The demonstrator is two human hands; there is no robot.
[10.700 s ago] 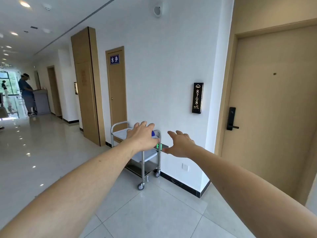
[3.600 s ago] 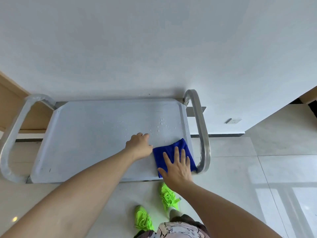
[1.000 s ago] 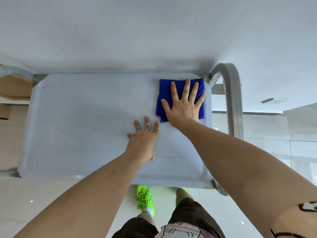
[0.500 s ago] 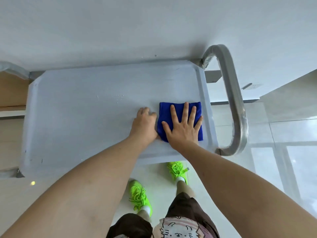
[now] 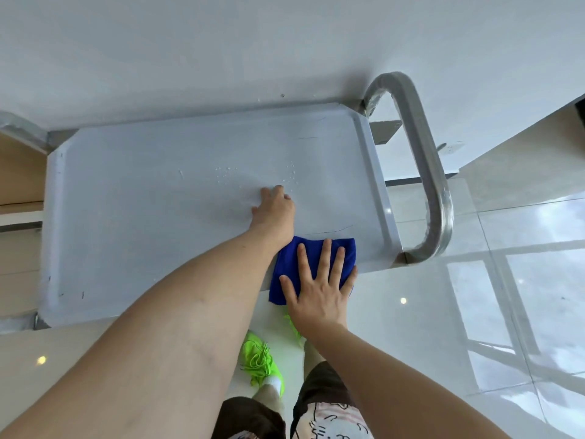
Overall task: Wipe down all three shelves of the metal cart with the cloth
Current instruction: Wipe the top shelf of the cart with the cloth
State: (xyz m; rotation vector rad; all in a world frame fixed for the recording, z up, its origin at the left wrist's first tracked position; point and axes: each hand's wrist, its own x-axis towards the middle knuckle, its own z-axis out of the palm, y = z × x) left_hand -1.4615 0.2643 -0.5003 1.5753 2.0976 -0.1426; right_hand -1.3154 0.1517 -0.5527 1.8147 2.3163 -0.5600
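The blue cloth (image 5: pixel 311 267) is lying at the near right corner of the cart's top shelf (image 5: pixel 158 217), its near part overhanging the front edge. You're pressing your right hand (image 5: pixel 319 289) flat on it, fingers spread wide, palm already past the edge; nothing is pinched, just pinned under the palm. Your left hand (image 5: pixel 273 213) is resting on the shelf just beyond the cloth, fingers loosely curled and holding nothing, likely bracing the cart.

Step in hand, as I'm reading it: wiping the top shelf, at the near end of a stroke along the right side. Water droplets (image 5: pixel 228 177) are sitting mid-shelf just past your left fingertips, and the whole left half is looking untouched, so the top isn't done. The two lower shelves are out of view under this one and presumably waiting.

Next move is calling for sliding the cloth back onto the metal before it slips off the edge, then working leftward through the droplets. The right handle (image 5: pixel 421 166) is well clear of your stroke. The cart is standing against the wall (image 5: pixel 285 42), so push toward it, not sideways, in case it rolls.
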